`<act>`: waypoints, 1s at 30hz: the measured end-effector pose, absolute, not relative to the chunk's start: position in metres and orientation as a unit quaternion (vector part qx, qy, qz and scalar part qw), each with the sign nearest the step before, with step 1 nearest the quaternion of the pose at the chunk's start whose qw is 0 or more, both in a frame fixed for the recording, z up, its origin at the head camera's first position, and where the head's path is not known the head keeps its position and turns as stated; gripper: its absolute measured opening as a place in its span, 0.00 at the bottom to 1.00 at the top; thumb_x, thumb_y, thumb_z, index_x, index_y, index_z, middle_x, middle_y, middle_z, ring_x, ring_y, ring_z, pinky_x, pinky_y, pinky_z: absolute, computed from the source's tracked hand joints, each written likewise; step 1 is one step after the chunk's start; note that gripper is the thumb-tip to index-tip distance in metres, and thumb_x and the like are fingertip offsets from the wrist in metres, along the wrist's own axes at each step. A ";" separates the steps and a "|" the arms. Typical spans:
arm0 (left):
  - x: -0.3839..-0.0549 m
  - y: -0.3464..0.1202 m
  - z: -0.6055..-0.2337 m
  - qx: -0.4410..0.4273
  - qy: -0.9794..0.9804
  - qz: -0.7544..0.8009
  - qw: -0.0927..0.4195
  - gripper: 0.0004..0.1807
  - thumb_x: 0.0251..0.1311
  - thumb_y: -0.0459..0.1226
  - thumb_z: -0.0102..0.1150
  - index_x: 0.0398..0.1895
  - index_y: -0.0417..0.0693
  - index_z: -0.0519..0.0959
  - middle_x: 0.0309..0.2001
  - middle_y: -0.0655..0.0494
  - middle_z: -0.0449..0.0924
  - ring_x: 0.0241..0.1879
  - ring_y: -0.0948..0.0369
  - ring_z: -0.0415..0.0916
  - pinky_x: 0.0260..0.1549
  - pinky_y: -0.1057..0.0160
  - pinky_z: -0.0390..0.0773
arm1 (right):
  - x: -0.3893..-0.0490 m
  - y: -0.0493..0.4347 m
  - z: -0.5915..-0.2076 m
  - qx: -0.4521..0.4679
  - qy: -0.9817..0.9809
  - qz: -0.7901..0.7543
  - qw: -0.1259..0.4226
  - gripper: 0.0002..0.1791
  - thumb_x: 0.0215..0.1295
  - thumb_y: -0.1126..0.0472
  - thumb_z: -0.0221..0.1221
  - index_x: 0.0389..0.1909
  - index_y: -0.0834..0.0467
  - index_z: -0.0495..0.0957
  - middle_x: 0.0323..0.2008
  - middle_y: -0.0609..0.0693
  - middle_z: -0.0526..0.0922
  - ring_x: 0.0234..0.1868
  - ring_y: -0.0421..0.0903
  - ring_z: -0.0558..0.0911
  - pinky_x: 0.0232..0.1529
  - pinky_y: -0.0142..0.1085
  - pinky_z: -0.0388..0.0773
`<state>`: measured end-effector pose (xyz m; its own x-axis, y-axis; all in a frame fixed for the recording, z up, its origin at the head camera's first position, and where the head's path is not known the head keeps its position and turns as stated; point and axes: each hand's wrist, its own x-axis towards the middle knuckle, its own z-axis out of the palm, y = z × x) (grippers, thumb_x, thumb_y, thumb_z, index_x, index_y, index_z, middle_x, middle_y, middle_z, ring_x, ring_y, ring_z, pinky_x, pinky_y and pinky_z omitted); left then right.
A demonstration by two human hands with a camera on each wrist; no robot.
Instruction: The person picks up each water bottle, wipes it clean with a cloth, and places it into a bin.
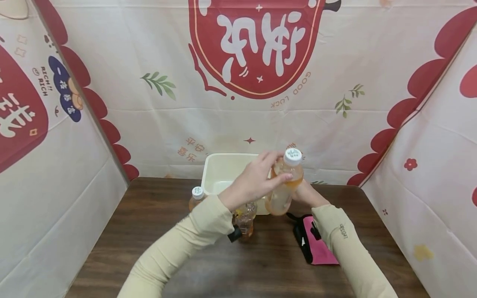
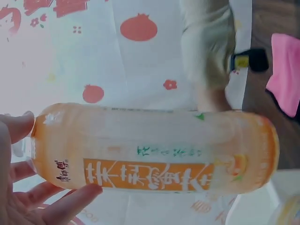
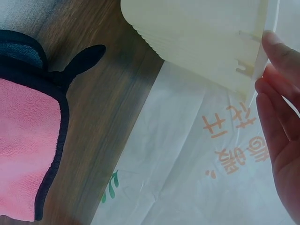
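Note:
In the head view my left hand [image 1: 250, 179] grips a clear plastic tea bottle [image 1: 280, 198] near its neck, white cap up and slightly tilted. The left wrist view shows this bottle [image 2: 154, 150] lengthwise, with an orange label and orange ends; the fingers wrap its shoulder. Behind the bottle, my right hand [image 1: 308, 193] is partly hidden. In the right wrist view that hand [image 3: 285, 98] pinches the rim of a cream plastic bin [image 3: 201, 37], thumb on one side and fingers on the other. The bin [image 1: 218, 165] is at the table's back edge.
Another white-capped bottle [image 1: 197, 198] stands left of the bin, and a clear bottle [image 1: 245, 223] stands in front, partly behind the left forearm. A pink cloth item with black edging [image 1: 321, 246] lies under the right wrist. Printed curtains enclose the wooden table [image 1: 160, 244].

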<state>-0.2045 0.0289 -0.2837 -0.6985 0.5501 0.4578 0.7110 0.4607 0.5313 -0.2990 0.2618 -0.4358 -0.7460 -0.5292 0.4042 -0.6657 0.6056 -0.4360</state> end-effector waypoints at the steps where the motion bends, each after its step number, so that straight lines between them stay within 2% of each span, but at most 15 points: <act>1: -0.210 0.028 -0.280 -0.372 -0.848 -0.360 0.113 0.29 0.60 0.50 0.53 0.59 0.44 0.65 0.54 0.49 0.69 0.45 0.60 0.71 0.42 0.65 0.73 | -0.295 0.261 -0.433 0.336 -0.901 0.246 0.123 0.16 0.45 0.70 0.66 0.39 0.66 0.78 0.35 0.57 0.81 0.39 0.54 0.79 0.41 0.46 0.74; 3: -0.223 0.027 -0.276 -0.367 -0.850 -0.361 0.112 0.29 0.60 0.50 0.53 0.59 0.45 0.64 0.55 0.49 0.68 0.46 0.59 0.70 0.44 0.63 0.73 | -0.287 0.261 -0.427 0.348 -0.908 0.190 0.132 0.10 0.44 0.71 0.67 0.31 0.65 0.81 0.28 0.53 0.81 0.32 0.50 0.80 0.34 0.42 0.76; 4: -0.229 0.027 -0.274 -0.363 -0.851 -0.363 0.107 0.29 0.60 0.50 0.53 0.60 0.45 0.64 0.55 0.50 0.68 0.46 0.60 0.69 0.44 0.62 0.72 | -0.285 0.260 -0.426 0.349 -0.910 0.188 0.118 0.08 0.44 0.70 0.68 0.29 0.63 0.82 0.27 0.51 0.81 0.31 0.48 0.80 0.32 0.39 0.76; 7: -0.252 0.029 -0.274 -0.348 -0.852 -0.380 0.092 0.30 0.59 0.50 0.53 0.60 0.45 0.63 0.53 0.51 0.68 0.48 0.60 0.67 0.45 0.62 0.71 | -0.285 0.261 -0.425 0.365 -0.906 0.179 0.115 0.04 0.43 0.69 0.68 0.23 0.60 0.84 0.26 0.49 0.81 0.29 0.47 0.80 0.30 0.37 0.77; 14: -0.307 0.037 -0.291 -0.311 -0.851 -0.422 0.030 0.32 0.59 0.51 0.53 0.63 0.49 0.59 0.55 0.52 0.67 0.51 0.59 0.67 0.47 0.63 0.71 | -0.282 0.259 -0.426 0.353 -0.912 0.185 0.098 0.04 0.46 0.68 0.67 0.26 0.61 0.85 0.29 0.52 0.81 0.33 0.49 0.81 0.32 0.37 0.78; 19: -0.339 0.037 -0.301 -0.303 -0.850 -0.432 -0.007 0.30 0.59 0.48 0.54 0.62 0.49 0.61 0.56 0.51 0.67 0.53 0.57 0.67 0.48 0.60 0.71 | -0.281 0.258 -0.426 0.342 -0.916 0.187 0.095 0.04 0.45 0.67 0.67 0.26 0.61 0.85 0.31 0.54 0.81 0.35 0.50 0.82 0.33 0.37 0.78; 26: -0.363 0.034 -0.320 -0.306 -0.853 -0.417 -0.066 0.28 0.57 0.45 0.58 0.59 0.47 0.63 0.56 0.48 0.69 0.54 0.55 0.67 0.48 0.57 0.72 | -0.279 0.258 -0.427 0.341 -0.915 0.187 0.109 0.04 0.46 0.66 0.67 0.26 0.60 0.85 0.31 0.54 0.82 0.35 0.50 0.82 0.34 0.38 0.78; 30: -0.372 0.036 -0.338 -0.319 -0.863 -0.380 -0.098 0.26 0.57 0.44 0.58 0.57 0.45 0.64 0.55 0.47 0.69 0.54 0.54 0.69 0.49 0.58 0.72 | -0.278 0.258 -0.428 0.338 -0.915 0.192 0.110 0.04 0.46 0.66 0.68 0.26 0.59 0.85 0.32 0.56 0.83 0.36 0.50 0.82 0.35 0.39 0.78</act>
<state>-0.3722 0.0365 -0.3380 -0.7771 0.6249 0.0742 0.4763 0.5069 0.7185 -0.2783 0.2583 -0.4277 -0.7479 -0.5757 0.3304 -0.6600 0.6983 -0.2770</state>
